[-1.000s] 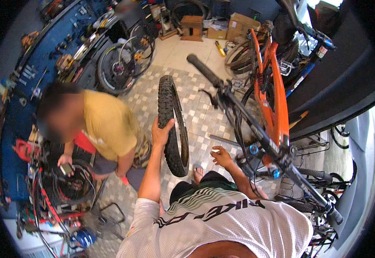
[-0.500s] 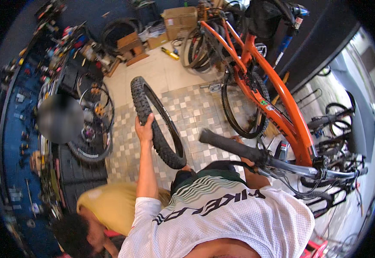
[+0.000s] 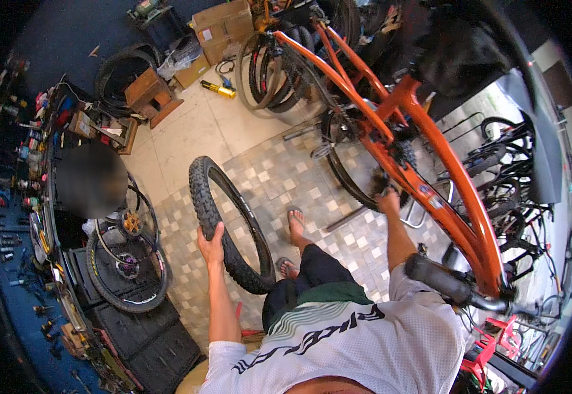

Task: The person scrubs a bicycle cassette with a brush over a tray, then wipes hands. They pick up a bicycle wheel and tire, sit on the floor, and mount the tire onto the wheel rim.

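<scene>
Head view shows a knobby bicycle tyre (image 3: 200, 195) held by the left hand (image 3: 211, 245), its side gripped between thumb and fingers, with the tyre slanted over the patterned tile floor (image 3: 269, 172) and its lower end close to the dark shorts (image 3: 328, 272). At the right, the right hand (image 3: 387, 199) is extended to the lower edge of a bicycle wheel (image 3: 343, 184) beside an orange bike frame (image 3: 479, 226); whether anything is pinched by its partly blurred fingers cannot be told.

Black knobby tyre (image 3: 200, 197), tilted, in the left grip (image 3: 211, 245), left of orange bicycle (image 3: 425, 190)
</scene>
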The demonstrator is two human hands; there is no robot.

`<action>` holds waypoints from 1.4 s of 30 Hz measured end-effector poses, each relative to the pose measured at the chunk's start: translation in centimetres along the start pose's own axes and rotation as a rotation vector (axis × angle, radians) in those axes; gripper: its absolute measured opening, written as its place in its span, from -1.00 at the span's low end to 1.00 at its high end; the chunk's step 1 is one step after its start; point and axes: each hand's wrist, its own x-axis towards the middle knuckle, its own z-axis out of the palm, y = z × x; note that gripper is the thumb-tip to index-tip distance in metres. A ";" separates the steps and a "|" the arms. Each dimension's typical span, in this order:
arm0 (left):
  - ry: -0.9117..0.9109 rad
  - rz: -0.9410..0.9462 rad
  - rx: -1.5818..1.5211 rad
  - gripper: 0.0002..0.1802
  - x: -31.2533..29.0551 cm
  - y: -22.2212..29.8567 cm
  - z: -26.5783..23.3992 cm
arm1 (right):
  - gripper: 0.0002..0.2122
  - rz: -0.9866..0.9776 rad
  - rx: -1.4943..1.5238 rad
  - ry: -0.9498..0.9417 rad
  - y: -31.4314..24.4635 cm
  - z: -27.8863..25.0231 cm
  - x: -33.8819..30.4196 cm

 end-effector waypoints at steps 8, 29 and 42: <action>-0.023 0.002 0.214 -0.42 11.1 -0.4 0.6 | -0.42 -0.021 -0.222 0.412 3.6 -1.8 6.6; 0.137 -0.090 0.589 -0.08 19.5 4.8 -5.3 | -0.31 -0.003 -0.141 0.181 -2.6 3.7 5.2; 0.136 -0.200 0.479 -0.16 22.1 2.7 -14.5 | -0.12 0.150 0.076 0.038 -9.0 0.6 -6.7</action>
